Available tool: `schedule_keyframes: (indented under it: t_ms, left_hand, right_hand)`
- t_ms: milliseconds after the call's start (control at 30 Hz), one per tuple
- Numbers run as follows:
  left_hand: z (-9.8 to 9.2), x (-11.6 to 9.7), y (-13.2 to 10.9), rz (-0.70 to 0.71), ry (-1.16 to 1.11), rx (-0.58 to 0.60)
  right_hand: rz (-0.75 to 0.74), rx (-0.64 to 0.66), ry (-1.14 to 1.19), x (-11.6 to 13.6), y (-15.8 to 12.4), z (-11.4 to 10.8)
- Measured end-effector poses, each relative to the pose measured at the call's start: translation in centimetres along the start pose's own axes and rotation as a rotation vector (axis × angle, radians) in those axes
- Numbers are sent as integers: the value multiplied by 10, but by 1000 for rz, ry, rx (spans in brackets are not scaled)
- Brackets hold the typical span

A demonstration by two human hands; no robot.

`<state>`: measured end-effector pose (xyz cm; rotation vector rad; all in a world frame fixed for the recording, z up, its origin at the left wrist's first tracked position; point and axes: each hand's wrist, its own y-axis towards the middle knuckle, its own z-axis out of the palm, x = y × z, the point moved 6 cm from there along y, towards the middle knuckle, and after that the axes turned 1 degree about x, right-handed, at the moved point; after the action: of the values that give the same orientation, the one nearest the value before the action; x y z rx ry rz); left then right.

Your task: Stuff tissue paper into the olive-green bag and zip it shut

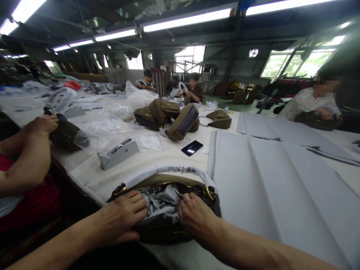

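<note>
An olive-brown handbag (160, 234) sits in front of me at the table's edge, its gold zipper wide apart. Crumpled grey material (163, 200), paper or lining, fills the opening. The handle (168, 169), wrapped in white, arches behind the bag. My left hand (126, 212) grips the bag's front rim on the left, fingers over the edge and thumb outside. On the right side of the opening, my right hand (194, 212) is closed at the rim. Its fingertips are hidden, so whether it also pinches the grey material is unclear.
Beyond the bag are a grey tape dispenser (119, 153), a black phone (192, 148) and a pile of olive bags (160, 114). Large grey sheets (270, 180) cover the right side. A co-worker's hands (46, 123) hold another bag at left; other people sit farther off.
</note>
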<state>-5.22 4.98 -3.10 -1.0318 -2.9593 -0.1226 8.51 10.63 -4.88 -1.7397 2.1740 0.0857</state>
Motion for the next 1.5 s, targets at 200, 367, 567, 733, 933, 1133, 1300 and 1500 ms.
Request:
schedule_keyframes:
  t_ms: [200, 367, 567, 733, 933, 1133, 1300, 1500]
  left_hand:
    - [14, 17, -12, 24, 217, -169]
    - [7, 19, 1, 49, 230, -222]
    - [-28, 10, -38, -94, 110, -475]
    - [20, 50, -116, -948, -465, -1071]
    - [116, 83, -83, -994, -1199, -1110]
    - [111, 74, -61, -909, -1198, -1162]
    - [99, 65, -60, -1003, -1051, -1104]
    - [60, 57, -77, -1054, -656, -1081]
  right_hand:
    - [-114, 187, 174, -41, 7, -14]
    - [-49, -231, 264, -30, -3, -41]
    - [-134, -284, 408, 1, 36, -48]
    - [-150, -216, 479, 13, 90, -58]
    - [26, -137, 528, 7, 123, -45]
    - [98, -177, 662, 11, 146, -7]
    - [197, -218, 820, 12, 149, -7]
    - [150, -334, 489, -3, 79, -67]
